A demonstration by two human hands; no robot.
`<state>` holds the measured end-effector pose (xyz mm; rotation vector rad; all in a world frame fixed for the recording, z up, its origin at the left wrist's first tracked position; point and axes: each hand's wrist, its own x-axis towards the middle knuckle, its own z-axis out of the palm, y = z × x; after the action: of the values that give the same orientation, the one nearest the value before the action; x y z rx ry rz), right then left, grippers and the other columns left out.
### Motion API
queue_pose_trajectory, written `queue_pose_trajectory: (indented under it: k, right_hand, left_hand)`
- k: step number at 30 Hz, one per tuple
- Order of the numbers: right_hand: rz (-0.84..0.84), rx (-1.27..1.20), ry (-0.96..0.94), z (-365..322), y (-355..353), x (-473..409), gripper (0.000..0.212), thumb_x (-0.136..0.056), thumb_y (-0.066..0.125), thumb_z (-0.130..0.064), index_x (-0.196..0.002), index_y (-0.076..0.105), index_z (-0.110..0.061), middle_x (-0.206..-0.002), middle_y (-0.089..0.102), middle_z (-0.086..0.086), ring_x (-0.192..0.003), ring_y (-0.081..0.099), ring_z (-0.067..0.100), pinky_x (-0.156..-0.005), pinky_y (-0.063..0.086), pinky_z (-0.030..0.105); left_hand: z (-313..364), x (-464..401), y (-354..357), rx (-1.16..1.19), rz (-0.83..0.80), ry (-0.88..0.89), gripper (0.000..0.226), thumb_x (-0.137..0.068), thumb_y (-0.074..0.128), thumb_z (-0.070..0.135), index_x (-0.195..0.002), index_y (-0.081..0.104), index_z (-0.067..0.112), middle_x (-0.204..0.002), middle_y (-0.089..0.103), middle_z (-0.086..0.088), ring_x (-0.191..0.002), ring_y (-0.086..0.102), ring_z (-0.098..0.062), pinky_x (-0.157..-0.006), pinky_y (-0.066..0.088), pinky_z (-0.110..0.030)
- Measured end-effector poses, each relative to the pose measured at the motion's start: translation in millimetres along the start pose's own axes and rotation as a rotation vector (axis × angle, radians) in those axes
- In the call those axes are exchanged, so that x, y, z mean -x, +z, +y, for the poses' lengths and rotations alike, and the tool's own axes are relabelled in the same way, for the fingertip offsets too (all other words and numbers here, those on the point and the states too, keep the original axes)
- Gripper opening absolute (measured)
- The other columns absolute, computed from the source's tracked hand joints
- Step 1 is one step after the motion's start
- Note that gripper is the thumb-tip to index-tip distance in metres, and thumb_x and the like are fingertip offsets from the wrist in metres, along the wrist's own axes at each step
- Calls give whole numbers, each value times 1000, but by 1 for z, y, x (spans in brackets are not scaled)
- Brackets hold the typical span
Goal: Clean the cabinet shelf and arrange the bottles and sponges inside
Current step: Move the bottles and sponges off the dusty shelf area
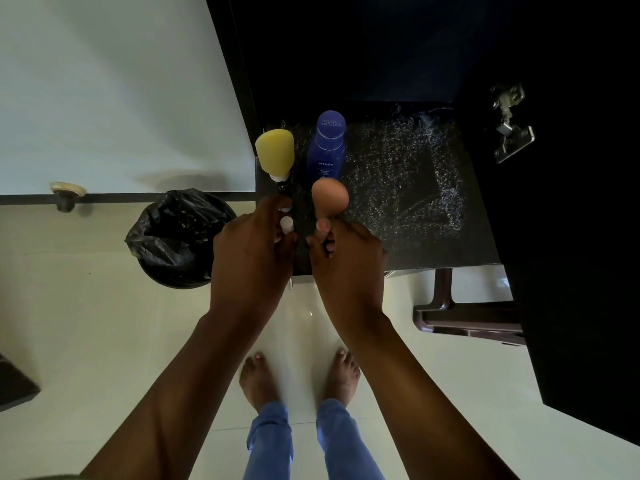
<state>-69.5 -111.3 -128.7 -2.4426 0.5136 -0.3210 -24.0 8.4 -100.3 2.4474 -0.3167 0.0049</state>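
— Speckled dark shelf (398, 174), door open. What did the fingers hold?

— Right hand (346, 261) pinched the peach sponge (329, 195); left hand (251, 254) closed around a small white-capped bottle (286, 225).

— And beyond them?

— Yellow sponge (275, 154) stood at the shelf's left edge, rounded end up. Blue bottle (326, 147) stood upright beside it, cap up, behind the peach sponge.

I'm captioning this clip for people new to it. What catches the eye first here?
Two bare hands, left hand and right hand, meet at the front edge of a dark speckled shelf. Just beyond them stand a blue Nivea bottle, a yellow sponge to its left and a peach sponge in front.
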Motion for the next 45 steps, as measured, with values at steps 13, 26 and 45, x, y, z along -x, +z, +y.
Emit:
queue_pose_trajectory:
  k: [13, 26, 45]
  right_hand:
    - [-107, -92, 101, -5, -41, 14, 22, -90, 77, -19, -110, 70, -19, -105, 74, -1, -97, 71, 18, -87, 61, 43]
    - [235, -120, 118, -81, -233, 11, 46, -101, 53, -46, -138, 64, -20, -133, 70, -1, -121, 65, 16, -102, 54, 39]
    - [503, -107, 510, -23, -404, 197, 28, -102, 58, -45, -119, 73, -28, -105, 75, -16, -91, 69, 1, -82, 62, 28]
  left_hand:
    - [27, 14, -41, -8, 34, 44, 27, -94, 63, 5, -120, 66, 10, -100, 74, -10, -83, 71, -26, -72, 61, -49]
    - [158, 17, -140, 52, -50, 339, 42, -103, 58, 35, -139, 60, 13, -123, 71, -7, -109, 64, -18, -91, 40, -22]
    - [315, 114, -116, -119, -894, 920, 52, -101, 55, 49, -150, 48, 34, -154, 51, 8, -142, 46, -15, -118, 40, -39]
